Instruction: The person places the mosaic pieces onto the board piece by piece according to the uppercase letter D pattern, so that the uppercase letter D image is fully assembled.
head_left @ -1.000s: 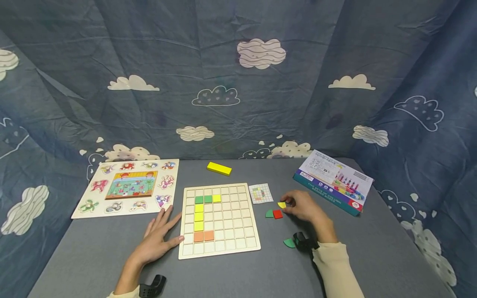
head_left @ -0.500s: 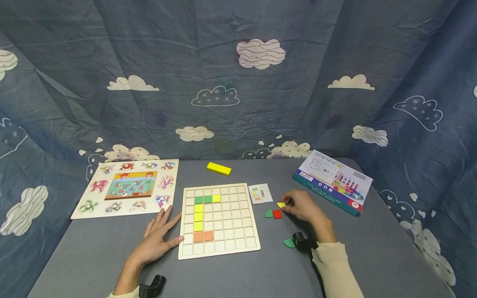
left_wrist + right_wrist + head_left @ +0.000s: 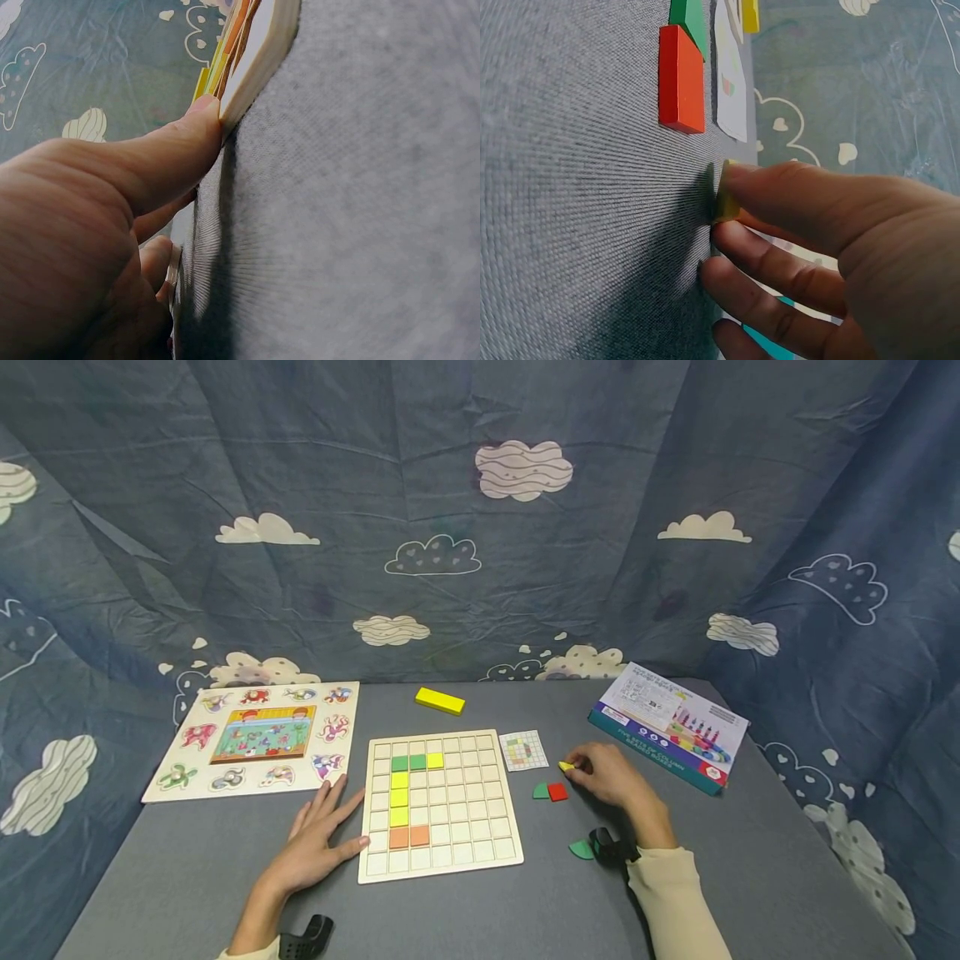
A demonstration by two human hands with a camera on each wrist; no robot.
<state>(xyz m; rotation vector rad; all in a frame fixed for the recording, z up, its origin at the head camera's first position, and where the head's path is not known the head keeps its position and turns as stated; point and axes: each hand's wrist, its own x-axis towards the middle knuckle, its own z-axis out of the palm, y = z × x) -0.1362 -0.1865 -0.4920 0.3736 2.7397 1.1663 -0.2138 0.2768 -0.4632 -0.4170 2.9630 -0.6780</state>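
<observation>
Between the thumb and fingers of my right hand (image 3: 609,774) is a small yellow tile (image 3: 566,767), pinched close over the table; the right wrist view shows this yellow tile (image 3: 727,191) under the thumb tip. Just left of it lie a red square tile (image 3: 557,792) and a green tile (image 3: 541,791). My left hand (image 3: 318,839) lies spread on the table, its thumb touching the left edge of the wooden grid board (image 3: 465,827). Green, yellow and orange square tiles sit in the board's left cells.
A small pattern card (image 3: 525,750) lies right of the board. Another green tile (image 3: 581,849) is beside the right wrist. Farther out are a yellow bar (image 3: 440,700), a box (image 3: 671,727) at back right and a picture puzzle board (image 3: 191,768) at left.
The yellow tile has turned in the right hand's fingers and now shows less of its face. The left hand stays on the board's edge.
</observation>
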